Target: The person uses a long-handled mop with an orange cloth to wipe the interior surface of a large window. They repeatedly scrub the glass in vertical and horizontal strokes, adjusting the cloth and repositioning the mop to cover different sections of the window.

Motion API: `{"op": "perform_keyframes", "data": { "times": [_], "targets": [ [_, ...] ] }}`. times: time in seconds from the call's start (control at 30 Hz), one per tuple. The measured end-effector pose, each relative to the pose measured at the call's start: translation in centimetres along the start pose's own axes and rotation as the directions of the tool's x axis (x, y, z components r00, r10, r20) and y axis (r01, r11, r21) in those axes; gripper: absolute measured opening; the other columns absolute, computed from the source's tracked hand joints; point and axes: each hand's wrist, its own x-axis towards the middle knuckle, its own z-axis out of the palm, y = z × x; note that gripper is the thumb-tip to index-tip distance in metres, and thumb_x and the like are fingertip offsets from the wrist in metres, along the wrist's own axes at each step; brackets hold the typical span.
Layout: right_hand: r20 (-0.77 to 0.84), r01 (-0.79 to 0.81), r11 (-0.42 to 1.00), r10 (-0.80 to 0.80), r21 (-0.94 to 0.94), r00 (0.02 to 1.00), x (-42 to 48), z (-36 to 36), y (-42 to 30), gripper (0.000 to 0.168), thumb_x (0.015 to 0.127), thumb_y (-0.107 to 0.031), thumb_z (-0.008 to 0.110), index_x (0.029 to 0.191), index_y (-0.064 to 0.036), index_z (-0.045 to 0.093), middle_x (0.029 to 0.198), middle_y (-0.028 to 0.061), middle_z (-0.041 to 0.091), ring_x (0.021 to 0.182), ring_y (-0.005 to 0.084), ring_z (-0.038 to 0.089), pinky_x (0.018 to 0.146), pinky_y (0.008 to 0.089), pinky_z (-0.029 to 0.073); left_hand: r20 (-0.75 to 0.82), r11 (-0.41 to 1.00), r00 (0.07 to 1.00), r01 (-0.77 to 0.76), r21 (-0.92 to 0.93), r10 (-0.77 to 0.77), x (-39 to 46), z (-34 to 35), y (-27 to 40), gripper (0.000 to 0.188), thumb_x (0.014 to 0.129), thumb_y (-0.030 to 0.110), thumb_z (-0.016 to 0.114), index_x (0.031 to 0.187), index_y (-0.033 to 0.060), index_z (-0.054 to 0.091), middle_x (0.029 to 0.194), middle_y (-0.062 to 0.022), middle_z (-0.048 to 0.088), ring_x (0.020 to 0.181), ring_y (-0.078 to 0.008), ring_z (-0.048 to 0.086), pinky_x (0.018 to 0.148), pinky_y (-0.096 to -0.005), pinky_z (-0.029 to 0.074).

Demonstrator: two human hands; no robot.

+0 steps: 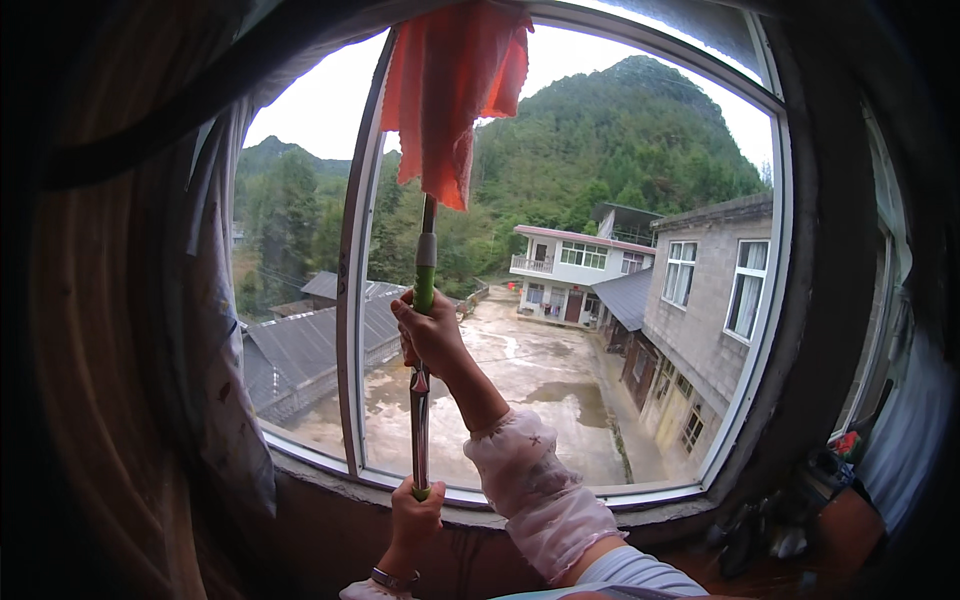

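Before me a telescopic pole (420, 431) of shiny metal stands nearly upright, with a green grip section (424, 281) partway up. My right hand (431, 334) is wrapped around the pole just below that section, its arm in a pale sheer oversleeve. Lower down, my left hand (417, 517) grips the pole's bottom end; a band circles the wrist. A red-orange cloth (457, 97) hangs over the pole's top and hides its head. The cloth is in front of the upper window pane; whether it touches the glass I cannot tell.
The window frame (354, 300) has an upright bar left of the pole. A patterned curtain (225, 337) hangs at the left, and a dark curved bar (187, 97) crosses the upper left. Blurred dark items (765, 525) lie at lower right. Outside are a courtyard, houses and a wooded hill.
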Motion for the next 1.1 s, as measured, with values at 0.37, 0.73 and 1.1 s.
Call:
{"op": "perform_keyframes", "data": {
  "times": [0.37, 0.73, 1.1],
  "targets": [
    [-0.087, 0.031, 0.999, -0.028, 0.029, 0.996, -1.8, -1.5, -1.5, 0.018, 0.086, -0.015, 0.06, 0.084, -0.005, 0.044, 0.051, -0.0006, 0.043, 0.033, 0.0084, 0.041, 0.028, 0.0242, 0.033, 0.223, 0.994, 0.971, 0.102, -0.047, -0.089, -1.1, 0.2, 0.8, 0.021, 0.084, 0.015, 0.062, 0.07, 0.006, 0.049, 0.049, 0.0035, 0.045, 0.038, -0.0041, 0.042, 0.034, -0.0211, 0.033],
    [-0.154, 0.069, 0.983, -0.043, 0.171, 0.987, -4.1, -3.2, -3.3, 0.018, 0.086, -0.017, 0.061, 0.084, -0.007, 0.046, 0.054, -0.0004, 0.043, 0.035, 0.0083, 0.04, 0.03, 0.0242, 0.034, 0.303, 0.99, 0.943, 0.141, 0.024, -0.141, -1.6, -0.2, 1.6, 0.022, 0.084, 0.018, 0.063, 0.073, 0.0059, 0.049, 0.051, 0.0043, 0.044, 0.039, -0.0038, 0.041, 0.035, -0.0217, 0.032],
    [-0.216, 0.115, 0.982, -0.082, 0.147, 0.973, -5.1, -4.8, -4.5, 0.018, 0.086, -0.018, 0.061, 0.085, -0.007, 0.046, 0.056, 0.0009, 0.043, 0.034, 0.0091, 0.04, 0.03, 0.0247, 0.034, 0.352, 0.984, 0.92, 0.146, 0.099, -0.172, -1.6, 0.4, 2.2, 0.022, 0.084, 0.019, 0.063, 0.073, 0.0064, 0.049, 0.054, 0.0061, 0.041, 0.05, -0.0024, 0.038, 0.042, -0.0218, 0.031]
  ]
}}
